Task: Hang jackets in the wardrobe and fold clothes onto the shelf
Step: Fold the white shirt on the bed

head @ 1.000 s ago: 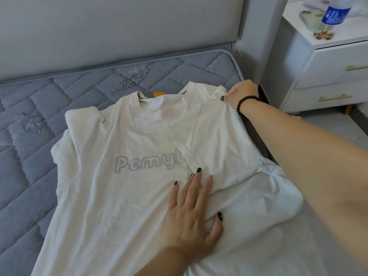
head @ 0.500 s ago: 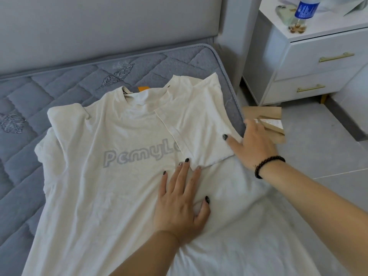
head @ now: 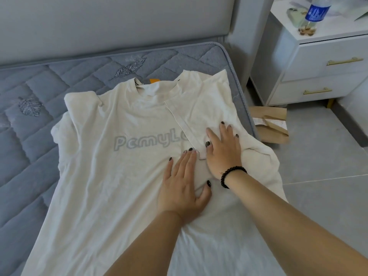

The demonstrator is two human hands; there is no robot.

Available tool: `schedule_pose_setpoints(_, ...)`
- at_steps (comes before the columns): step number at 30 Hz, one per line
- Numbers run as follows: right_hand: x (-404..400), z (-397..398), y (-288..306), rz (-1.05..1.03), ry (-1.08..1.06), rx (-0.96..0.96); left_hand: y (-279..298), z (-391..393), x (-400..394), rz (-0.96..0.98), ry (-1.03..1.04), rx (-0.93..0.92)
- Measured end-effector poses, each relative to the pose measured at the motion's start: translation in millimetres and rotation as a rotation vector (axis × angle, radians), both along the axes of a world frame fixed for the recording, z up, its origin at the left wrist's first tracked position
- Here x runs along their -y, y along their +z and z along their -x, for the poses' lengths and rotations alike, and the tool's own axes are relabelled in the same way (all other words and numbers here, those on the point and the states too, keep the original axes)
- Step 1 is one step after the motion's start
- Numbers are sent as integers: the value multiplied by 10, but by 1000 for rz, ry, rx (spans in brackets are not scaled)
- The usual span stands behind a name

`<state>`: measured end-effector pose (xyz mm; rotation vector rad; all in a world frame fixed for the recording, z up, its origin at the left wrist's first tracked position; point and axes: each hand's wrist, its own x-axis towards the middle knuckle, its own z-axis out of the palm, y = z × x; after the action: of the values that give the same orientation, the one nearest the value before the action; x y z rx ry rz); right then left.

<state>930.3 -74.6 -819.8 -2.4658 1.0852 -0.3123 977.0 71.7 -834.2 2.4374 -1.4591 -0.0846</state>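
A white T-shirt with grey lettering lies front up on the blue quilted mattress. Its right sleeve and side are folded inward over the chest. My left hand lies flat on the shirt just below the folded flap, fingers spread. My right hand, with a black bead bracelet at the wrist, presses flat on the folded flap, fingers apart. Both hands touch each other at the fold's lower edge. Neither hand grips the cloth.
The grey padded headboard runs along the back. A white nightstand with gold handles stands at the right, with a water bottle on top. A brown paper bag lies on the grey tile floor beside the bed.
My right hand has come from the shirt's shoulder, down along the folded edge, and now rests flat on the flap beside my left hand. The left hand has stayed in place.
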Motion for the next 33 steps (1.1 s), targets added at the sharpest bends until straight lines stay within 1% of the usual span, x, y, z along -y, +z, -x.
schedule_pose_setpoints(1, -41, 16, -112, 52, 16, -57, -5, -8, 0, 4, 1, -4)
schedule_pose_setpoints(4, -57, 22, -216, 131, 3, -92, 10, -9, 10, -8, 12, 1)
schedule_pose_setpoints(7, -55, -2, -190, 144, -2, -118, 120, -4, -71, 6, -2, -102)
schedule_pose_setpoints(9, -61, 7, -183, 129, 7, -141, 195, -112, -277, 2, -52, -167)
schedule_pose_setpoints(11, -60, 14, -193, 144, 6, -153, 244, -363, -639, -69, -103, -74)
schedule_pose_setpoints(13, -66, 16, -197, 162, 1, -148, 271, -670, -1105, -167, -102, 32)
schedule_pose_setpoints(15, -65, 17, -199, 165, -9, -145, 288, -909, -1487, -224, -35, 94)
schedule_pose_setpoints(16, -75, 14, -191, 168, -13, -150, 286, -971, -1595, -223, 2, 100)
schedule_pose_setpoints(18, -94, -5, -165, 180, -17, -173, 260, -1014, -1643, -182, 37, 81)
schedule_pose_setpoints(22, -188, -72, -31, 207, -20, -242, 209, -1024, -1635, -105, 32, 54)
schedule_pose_setpoints(24, -329, -241, 55, 191, 8, -207, 191, -1043, -1665, -51, 44, 20)
schedule_pose_setpoints(25, -448, -407, 97, 166, 55, -146, 188, -1056, -1668, -26, 48, 6)
schedule_pose_setpoints(27, -781, -880, 187, 113, 225, -2, 186, -1069, -1667, 25, 51, -21)
schedule_pose_setpoints(29, -1107, -1406, 218, 98, 425, 67, 175, -1078, -1678, 92, 68, -51)
schedule_pose_setpoints(31, -1302, -1759, 144, 117, 534, -1, 147, -1065, -1694, 175, 130, -87)
schedule_pose_setpoints(33, -1326, -1871, -13, 161, 506, -73, 121, -1065, -1704, 275, 223, -125)
